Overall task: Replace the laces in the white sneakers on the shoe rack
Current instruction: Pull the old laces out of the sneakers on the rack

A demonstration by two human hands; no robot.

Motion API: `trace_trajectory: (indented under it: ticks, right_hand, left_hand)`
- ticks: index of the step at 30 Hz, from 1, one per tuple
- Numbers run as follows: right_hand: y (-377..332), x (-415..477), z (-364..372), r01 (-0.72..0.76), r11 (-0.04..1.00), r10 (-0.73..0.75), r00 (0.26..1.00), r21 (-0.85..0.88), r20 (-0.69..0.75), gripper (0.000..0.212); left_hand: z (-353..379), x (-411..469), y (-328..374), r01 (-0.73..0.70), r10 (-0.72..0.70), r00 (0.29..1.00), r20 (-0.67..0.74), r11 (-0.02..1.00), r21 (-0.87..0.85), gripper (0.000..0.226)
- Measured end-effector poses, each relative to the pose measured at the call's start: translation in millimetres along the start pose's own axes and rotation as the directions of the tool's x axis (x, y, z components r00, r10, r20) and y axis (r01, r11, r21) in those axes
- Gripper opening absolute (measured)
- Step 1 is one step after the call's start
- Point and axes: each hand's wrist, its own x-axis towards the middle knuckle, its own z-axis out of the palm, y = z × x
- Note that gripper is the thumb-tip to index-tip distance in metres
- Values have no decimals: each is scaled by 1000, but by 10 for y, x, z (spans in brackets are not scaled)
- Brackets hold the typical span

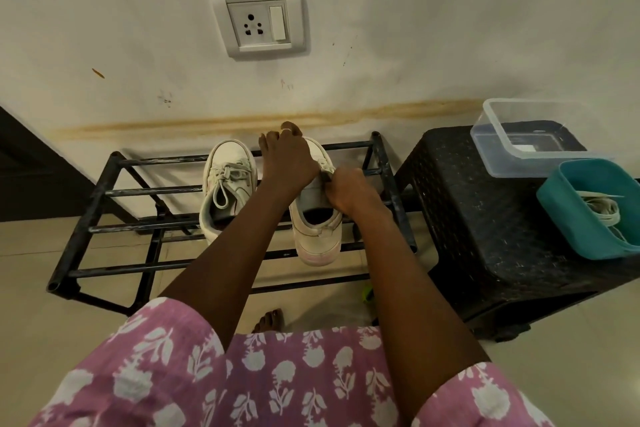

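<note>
I see the rack [104,191] lying across the middle of my view, its black bars reaching out to nine o'clock. On its top bars, at about ten o'clock from the hands, sits the laced sneaker [227,184], toe to the wall, its bow loose over the tongue. Above it, at twelve o'clock, a socket [258,22] is set in the stained wall.

Just to the right, the left hand [287,163] lies over the front of the second sneaker [317,232] — fingers draped down round the toe, holding it, a ring on one finger. This sneaker also rests on the top bars, heel toward me and sticking out past the laced one. At four o'clock from the left hand, touching it, the right hand [349,192] is curled tight at the tongue, fingertips pinching there; I cannot tell whether a lace is between them, as the hands hide the eyelets.

At three o'clock a black stool [467,218] stands just beside the rack. A clear tub [519,135] sits at its far edge, and a teal tub [571,218] nearer me — inside it lie pale laces [602,210] in a loose coil.
</note>
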Motion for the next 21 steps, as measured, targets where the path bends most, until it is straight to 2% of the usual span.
trace_trajectory:
  ticks: [2, 4, 7, 10, 14, 15, 18, 20, 21]
  right_hand:
    - [1, -7, 0, 4, 1000, -4, 1000, 11, -19, 26]
    - [10, -6, 6, 4, 1000, -3, 1000, 16, -31, 26]
    - [19, 6, 20, 1, 999, 0, 999, 34, -44, 29]
    - [19, 11, 29, -21, 998, 23, 999, 51, -48, 33]
    - [3, 0, 41, -29, 999, 29, 998, 14, -58, 28]
    - [3, -2, 40, -28, 1000, 28, 998, 12, -61, 28]
    - [9, -10, 33, -24, 1000, 24, 997, 0, -75, 27]
    - [16, -14, 30, -20, 1000, 19, 997, -12, -68, 27]
    - [16, -17, 27, -22, 999, 20, 998, -23, -61, 27]
  left_hand:
    - [58, -14, -51, 26, -29, 999, -36, 997, -71, 31]
    - [66, -32, -71, 43, -70, 991, -114, 973, -226, 27]
    - [-16, -61, -115, 183, -279, 954, -107, 828, -530, 22]
    - [-100, -36, -255, 301, -484, 872, -79, 656, -692, 25]
    - [-179, -41, -414, 454, -589, 807, 40, 576, -680, 30]
    - [-196, -64, -403, 459, -576, 815, 70, 566, -685, 32]
    - [-223, -99, -308, 330, -443, 895, -47, 729, -600, 40]
    - [-245, -69, -241, 160, -239, 967, -86, 836, -525, 44]
    - [-245, -55, -199, 76, -115, 992, -56, 885, -460, 39]
